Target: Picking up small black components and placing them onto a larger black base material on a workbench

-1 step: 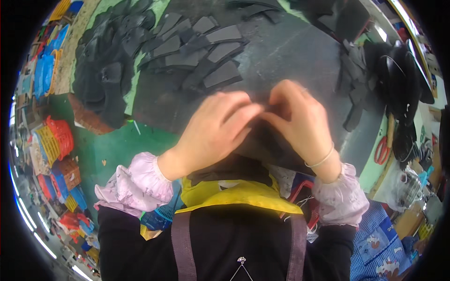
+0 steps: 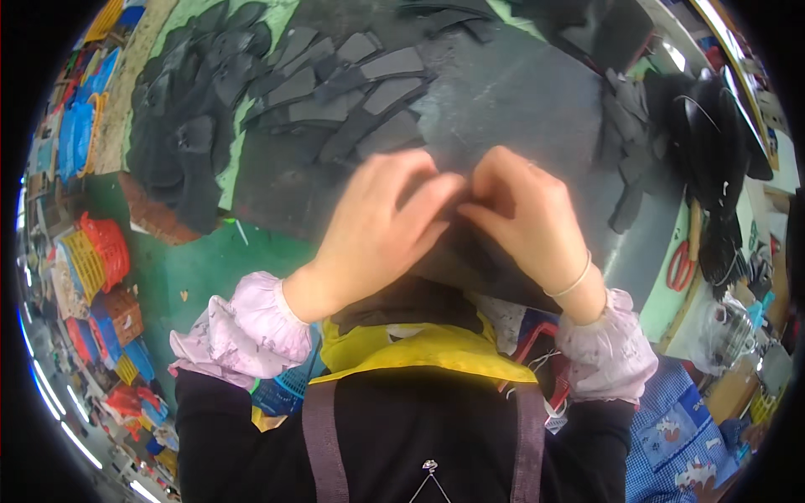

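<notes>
My left hand (image 2: 387,214) and my right hand (image 2: 530,214) meet over the near edge of a black mat (image 2: 503,101). Fingers on both are curled, thumbs against fingertips in a pinch. Whatever lies between the fingertips is dark, blurred and cannot be made out against the black behind it. Beyond my left hand several flat dark-grey pieces (image 2: 394,94) with slanted sides lie overlapping on the mat. A larger heap of black curved pieces (image 2: 189,134) is spread at the far left. Narrow dark strips (image 2: 631,151) lie in a row to the right.
Red-handled scissors (image 2: 681,268) rest at the right edge of the green table (image 2: 184,268). Black bundled material (image 2: 713,151) sits at the far right. Yellow cloth (image 2: 411,348) lies across my lap, with a blue basket (image 2: 285,390) beside it. Blue patterned fabric (image 2: 679,427) is at lower right.
Both hands sit very slightly further left, their fingertips still close together. The whole view has shifted a little; the pieces on the mat keep their arrangement.
</notes>
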Available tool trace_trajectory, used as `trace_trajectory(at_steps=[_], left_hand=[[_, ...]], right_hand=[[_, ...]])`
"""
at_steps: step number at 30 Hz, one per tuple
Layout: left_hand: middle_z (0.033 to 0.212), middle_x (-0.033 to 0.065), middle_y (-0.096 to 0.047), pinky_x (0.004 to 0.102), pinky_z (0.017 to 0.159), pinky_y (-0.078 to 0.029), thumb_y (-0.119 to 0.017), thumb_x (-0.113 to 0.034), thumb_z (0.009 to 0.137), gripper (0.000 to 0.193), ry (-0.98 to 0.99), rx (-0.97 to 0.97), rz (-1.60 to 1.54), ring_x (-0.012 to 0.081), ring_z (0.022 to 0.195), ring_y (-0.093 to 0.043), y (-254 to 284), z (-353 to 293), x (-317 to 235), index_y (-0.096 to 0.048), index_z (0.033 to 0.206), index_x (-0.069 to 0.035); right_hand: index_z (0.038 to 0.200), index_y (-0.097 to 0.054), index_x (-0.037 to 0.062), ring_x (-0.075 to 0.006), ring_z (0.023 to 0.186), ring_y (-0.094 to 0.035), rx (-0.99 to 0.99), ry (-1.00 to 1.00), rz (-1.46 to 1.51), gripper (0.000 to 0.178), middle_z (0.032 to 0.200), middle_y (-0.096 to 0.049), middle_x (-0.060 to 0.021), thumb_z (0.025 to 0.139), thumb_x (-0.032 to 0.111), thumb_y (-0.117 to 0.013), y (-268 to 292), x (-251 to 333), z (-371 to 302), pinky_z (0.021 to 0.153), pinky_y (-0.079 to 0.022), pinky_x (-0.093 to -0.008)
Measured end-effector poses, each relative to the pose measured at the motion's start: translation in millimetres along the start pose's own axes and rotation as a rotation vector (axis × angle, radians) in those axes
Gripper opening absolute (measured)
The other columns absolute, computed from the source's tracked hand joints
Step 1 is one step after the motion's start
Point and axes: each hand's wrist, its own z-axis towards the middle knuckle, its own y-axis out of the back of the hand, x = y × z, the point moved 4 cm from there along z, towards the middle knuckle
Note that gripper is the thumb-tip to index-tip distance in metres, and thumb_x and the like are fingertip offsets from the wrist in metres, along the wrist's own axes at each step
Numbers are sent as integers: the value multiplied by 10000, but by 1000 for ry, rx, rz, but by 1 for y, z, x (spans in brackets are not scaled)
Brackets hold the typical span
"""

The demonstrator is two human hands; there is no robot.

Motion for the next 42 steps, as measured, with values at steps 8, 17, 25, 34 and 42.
trace_trajectory(at_steps=[8, 17, 25, 34, 42], left_hand=[[1220, 141, -581, 439, 1024, -418, -790, -219, 814, 435, 180, -209, 459, 340, 1173, -522, 70, 34, 31, -654, 1206, -87], [1089, 41, -592, 430, 928, -457, -826, -174, 719, 301, -320, 274, -143, 284, 1083, -561, -28, -9, -22, -702, 993, -165], [1131, 65, -589, 440, 954, -437, -832, -151, 740, 415, 56, -42, 18, 311, 1094, -535, 3, 25, 4, -695, 1131, -144], [946, 71, -639, 386, 790, -463, -782, -124, 792, 312, 39, 45, 88, 256, 835, -601, -7, 19, -1, -691, 1090, -108], [1077, 44, -608, 414, 973, -438, -750, -59, 728, 362, -309, 87, -22, 275, 1075, -570, -4, 35, 17, -729, 1079, -149]], right_hand=[[1042, -731, 57, -87, 686, -564, -631, -279, -113, 126, 842, -650, -23, 939, 129, -724, 107, -98, -30, 651, -472, -258], [986, -670, 32, -116, 643, -589, -587, -276, -226, 185, 913, -648, -38, 855, 85, -789, 109, -112, -8, 656, -487, -282], [978, -598, 30, -64, 697, -605, -551, -219, -92, 145, 944, -703, -19, 933, 76, -729, 112, -123, -13, 671, -486, -240], [1094, -587, 11, -56, 809, -561, -322, -238, 446, 181, 1026, -574, -5, 947, -11, -690, 82, -90, -31, 704, -469, -206], [1129, -679, -27, -107, 784, -665, -289, -388, 626, 185, 962, -696, -63, 951, 13, -710, 73, -88, -45, 710, -553, -257]])
